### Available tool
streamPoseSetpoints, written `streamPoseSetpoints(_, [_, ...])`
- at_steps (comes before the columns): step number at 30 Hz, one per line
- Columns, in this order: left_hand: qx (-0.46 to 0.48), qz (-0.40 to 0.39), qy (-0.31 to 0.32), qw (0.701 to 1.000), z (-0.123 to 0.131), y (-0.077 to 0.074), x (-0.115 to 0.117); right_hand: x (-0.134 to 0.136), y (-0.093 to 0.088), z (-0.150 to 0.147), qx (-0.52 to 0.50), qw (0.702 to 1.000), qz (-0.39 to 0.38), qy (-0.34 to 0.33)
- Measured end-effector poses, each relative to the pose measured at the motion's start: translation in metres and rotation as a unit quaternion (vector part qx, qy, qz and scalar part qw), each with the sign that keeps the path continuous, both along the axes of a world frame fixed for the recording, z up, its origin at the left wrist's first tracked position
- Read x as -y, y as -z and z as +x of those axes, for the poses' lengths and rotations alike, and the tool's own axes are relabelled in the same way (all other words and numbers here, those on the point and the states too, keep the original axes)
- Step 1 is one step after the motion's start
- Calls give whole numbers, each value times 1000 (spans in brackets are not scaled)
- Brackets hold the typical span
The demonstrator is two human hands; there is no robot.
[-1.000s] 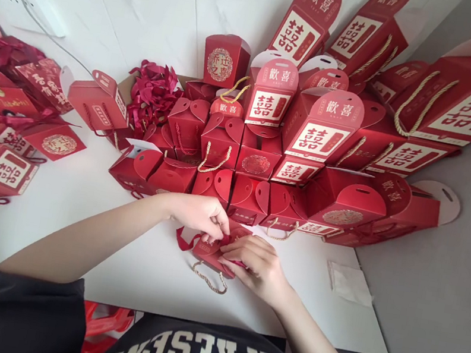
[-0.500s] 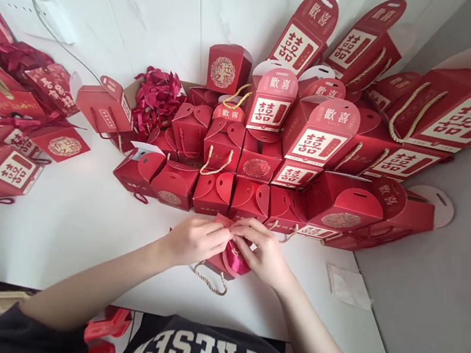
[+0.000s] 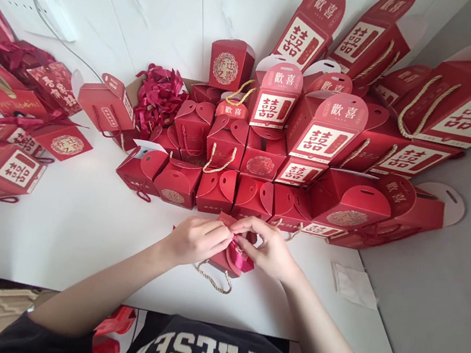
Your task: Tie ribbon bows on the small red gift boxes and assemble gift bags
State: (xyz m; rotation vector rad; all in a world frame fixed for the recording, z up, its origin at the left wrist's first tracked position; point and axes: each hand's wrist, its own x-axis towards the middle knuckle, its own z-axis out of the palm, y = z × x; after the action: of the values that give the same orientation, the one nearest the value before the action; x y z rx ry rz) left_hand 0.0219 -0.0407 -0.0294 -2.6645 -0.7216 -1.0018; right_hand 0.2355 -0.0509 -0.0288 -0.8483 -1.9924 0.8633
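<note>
A small red gift box (image 3: 225, 262) with a gold rope handle (image 3: 213, 280) sits on the white table (image 3: 71, 239) just in front of me. A dark red satin ribbon (image 3: 242, 259) loops over its top. My left hand (image 3: 195, 239) pinches the ribbon from the left, fingers closed. From the right, my right hand (image 3: 266, 248) pinches the same ribbon above the box, fingertips meeting those of the left hand.
Several red gift boxes (image 3: 260, 162) are stacked in rows behind my hands, taller ones with gold rope handles at the back right. A heap of red ribbons (image 3: 158, 97) lies by the wall. More red boxes (image 3: 6, 168) sit at the left. A clear plastic bag (image 3: 353, 283) lies at the right.
Both hands have risen from flat on the box to pinching the ribbon above it. A ribbon loop now shows at the box top.
</note>
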Motion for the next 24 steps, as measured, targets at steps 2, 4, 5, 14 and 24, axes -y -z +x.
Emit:
streamPoseSetpoints(2, [-1, -2, -2, 1000, 0, 1, 0, 1, 3, -1, -7, 999, 18, 32])
streamPoseSetpoints(4, [0, -12, -8, 1000, -1, 1, -1, 1, 3, -2, -10, 997, 36, 64])
streamPoseSetpoints(5, [0, -20, -11, 1000, -1, 2, -1, 0, 3, -1, -11, 996, 42, 75])
streamPoseSetpoints(14, [-3, -16, -4, 1000, -2, 4, -2, -3, -3, 3, -21, 998, -48, 19])
streamPoseSetpoints(24, [-1, -24, 9, 1000, -1, 0, -2, -8, -14, 8, -96, 964, -227, -97])
